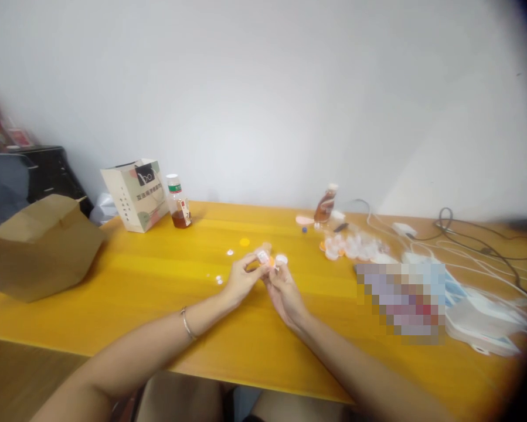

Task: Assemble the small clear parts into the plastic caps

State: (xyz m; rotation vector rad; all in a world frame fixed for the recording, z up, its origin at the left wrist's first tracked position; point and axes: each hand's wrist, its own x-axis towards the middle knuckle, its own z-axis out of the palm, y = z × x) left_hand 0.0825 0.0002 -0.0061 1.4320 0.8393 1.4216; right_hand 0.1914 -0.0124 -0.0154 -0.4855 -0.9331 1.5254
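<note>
Both my hands meet over the middle of the yellow table (157, 281). My left hand (241, 280) pinches a small orange and white container (264, 258) by its top. My right hand (285, 293) grips the same container from below, fingers curled round it. A small white cap (281, 258) sits right beside my right fingertips. A bracelet circles my left wrist. Small white caps (219, 279) and a yellow cap (244, 241) lie on the table just beyond my hands.
A brown paper bag (38, 246) lies at the left end. A printed paper bag (135, 193) and a bottle with dark liquid (178, 202) stand at the back. Another brown bottle (325, 205), a pile of small clear cups (355, 246), cables and white packets fill the right side.
</note>
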